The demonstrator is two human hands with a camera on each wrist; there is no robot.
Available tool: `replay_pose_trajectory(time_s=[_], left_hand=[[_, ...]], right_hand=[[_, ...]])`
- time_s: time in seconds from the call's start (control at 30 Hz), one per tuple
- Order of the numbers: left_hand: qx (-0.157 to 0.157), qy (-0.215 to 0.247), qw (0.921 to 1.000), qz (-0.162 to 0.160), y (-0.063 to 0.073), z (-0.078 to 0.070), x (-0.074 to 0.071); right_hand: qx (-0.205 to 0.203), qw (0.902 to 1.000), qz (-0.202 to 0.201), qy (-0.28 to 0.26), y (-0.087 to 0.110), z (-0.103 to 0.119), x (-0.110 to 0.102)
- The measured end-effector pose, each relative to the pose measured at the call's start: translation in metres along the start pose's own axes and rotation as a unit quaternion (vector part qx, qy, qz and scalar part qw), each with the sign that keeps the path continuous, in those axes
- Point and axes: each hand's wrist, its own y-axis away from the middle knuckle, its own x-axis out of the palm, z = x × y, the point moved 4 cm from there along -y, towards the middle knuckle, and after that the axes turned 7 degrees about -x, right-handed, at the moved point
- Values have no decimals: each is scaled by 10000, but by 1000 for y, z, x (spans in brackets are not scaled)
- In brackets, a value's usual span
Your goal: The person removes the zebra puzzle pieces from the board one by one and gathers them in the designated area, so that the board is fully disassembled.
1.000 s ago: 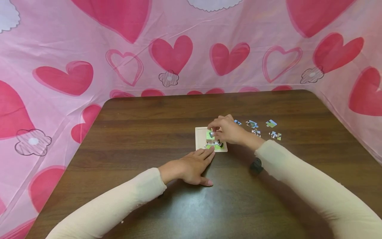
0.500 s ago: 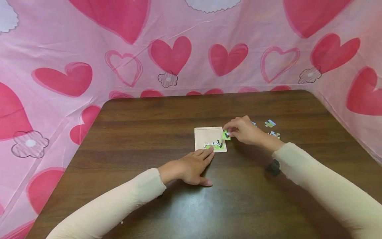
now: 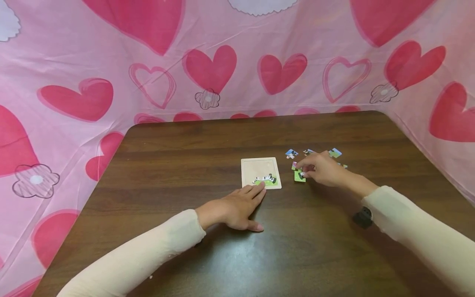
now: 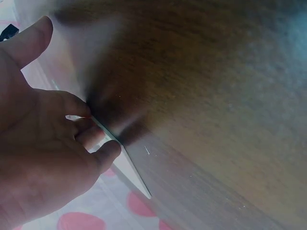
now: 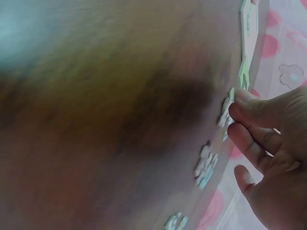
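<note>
A square wooden puzzle frame (image 3: pixel 259 165) lies mid-table in the head view, with a green-and-zebra strip of puzzle (image 3: pixel 265 180) along its lower right. My left hand (image 3: pixel 239 208) rests its straight fingertips on the frame's near edge, thumb spread on the table. In the left wrist view, those fingers (image 4: pixel 108 155) touch the pale frame edge (image 4: pixel 129 170). Right of the frame, my right hand (image 3: pixel 326 170) pinches a green puzzle piece (image 3: pixel 299 177) low over the table. A pink-and-green piece (image 3: pixel 294 166) shows just beyond it, partly under the fingers.
Loose puzzle pieces lie around the right hand, among them a blue one (image 3: pixel 291 154) and a blue-and-green one (image 3: pixel 335 152); the hand partly covers others. The dark wooden table (image 3: pixel 185 156) ends at a pink heart-patterned cloth (image 3: pixel 245 78).
My right hand has lifted the green piece out of the frame and carried it right, towards the loose pieces. My left hand has stayed on the frame's edge.
</note>
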Motion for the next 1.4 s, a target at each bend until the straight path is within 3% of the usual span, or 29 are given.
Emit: replay_pose_trajectory(time_s=[0.3,0.73,0.93,1.27,1.4], left_hand=[[12,-6,10000,-1,0,0,0],[15,10,10000,-79,-1,-1,-1],[-47,61,9999,-144,-1,-1,-1],[-27,54,9999,-132,1,0,0],[14,89,9998,-150,2,1,1]], right_hand=[[56,9999,-29,120,13,-3,4],[-123,9998,-60,152,15,-2,5],[-259,9991,-315,81,5,2,3],[-94,9997,-4,-228,-23,21,11],[-357,9989,-51,-314,-36,29,20]])
